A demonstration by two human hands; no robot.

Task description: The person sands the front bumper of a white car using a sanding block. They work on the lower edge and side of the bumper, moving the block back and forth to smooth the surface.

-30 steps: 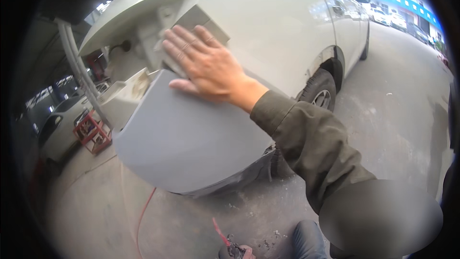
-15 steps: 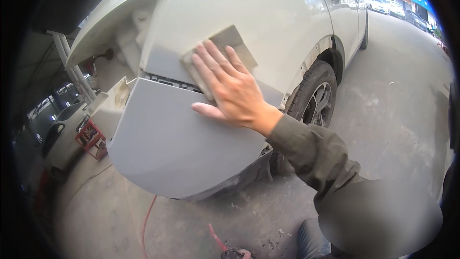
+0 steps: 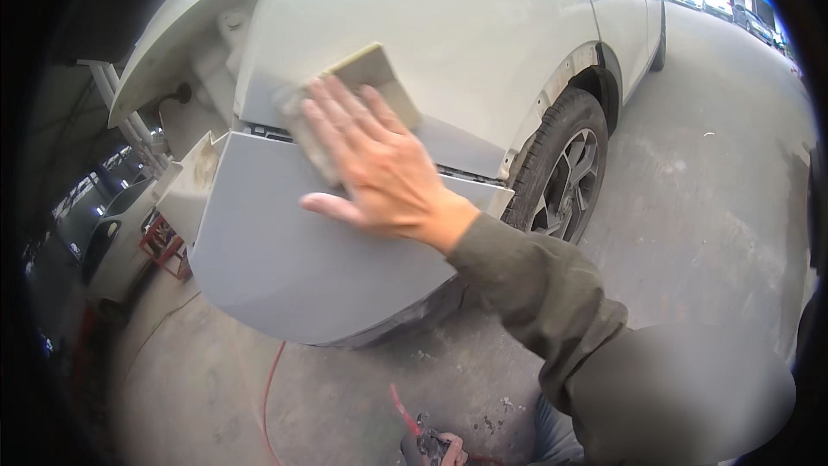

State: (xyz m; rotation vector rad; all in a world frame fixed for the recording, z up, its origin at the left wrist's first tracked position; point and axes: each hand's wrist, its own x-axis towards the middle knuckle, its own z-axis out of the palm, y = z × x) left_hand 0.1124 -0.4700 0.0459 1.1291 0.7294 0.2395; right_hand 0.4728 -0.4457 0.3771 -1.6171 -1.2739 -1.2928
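Observation:
My right hand (image 3: 371, 160) lies flat over a beige square pad (image 3: 386, 91), fingers stretched out, thumb apart. It presses the pad on the lower part of a pale car body panel (image 3: 431, 17), just above the seam with a grey bumper (image 3: 319, 242). Pad and fingers are slightly blurred. At the bottom edge, my left hand (image 3: 452, 449) shows only in part, its fingers around a dark tool (image 3: 421, 438) with a red hose end sticking up. The tool's kind is unclear.
The rear wheel (image 3: 565, 177) stands to the right under an uncovered arch edge. A red hose (image 3: 269, 397) runs over the dusty floor (image 3: 681, 233). At left are a red stand (image 3: 164, 246) and another car (image 3: 121, 250). Parked cars (image 3: 716, 2) show far right.
My right hand and the pad have slid left along the panel. The view has shifted a little, and more of the left hand and dark tool shows at the bottom.

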